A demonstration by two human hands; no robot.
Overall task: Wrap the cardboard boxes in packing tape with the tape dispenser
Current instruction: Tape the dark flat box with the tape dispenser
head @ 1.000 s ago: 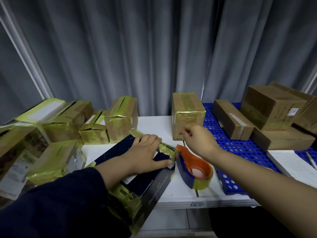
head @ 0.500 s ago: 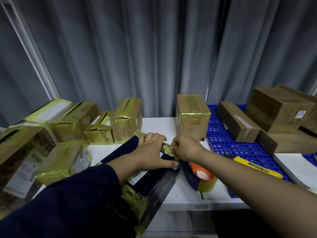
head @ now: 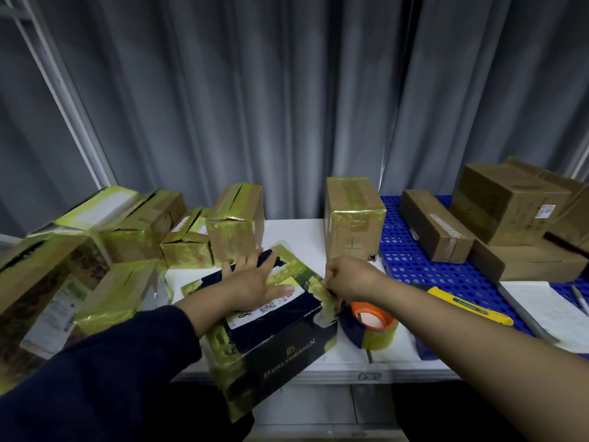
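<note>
A dark box [head: 274, 341] overhangs the counter's [head: 296, 237] front edge. The left hand [head: 255, 285] presses flat on its top, fingers [head: 251, 263] straight. The right hand [head: 347, 279] pinches what looks like the tape [head: 326, 296] end at the box's right corner, just beside the dispenser [head: 371, 323]. Taped boxes [head: 353, 218] line the back edge.

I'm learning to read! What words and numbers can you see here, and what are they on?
"BENLYDESIGN": front side of the dark box.
"2-7", last digit unsure: tag on the table's front edge.
Too small or blurred: the white label on top of the dark box, the sticker on the brown box at right, the print on the yellow cutter.
</note>
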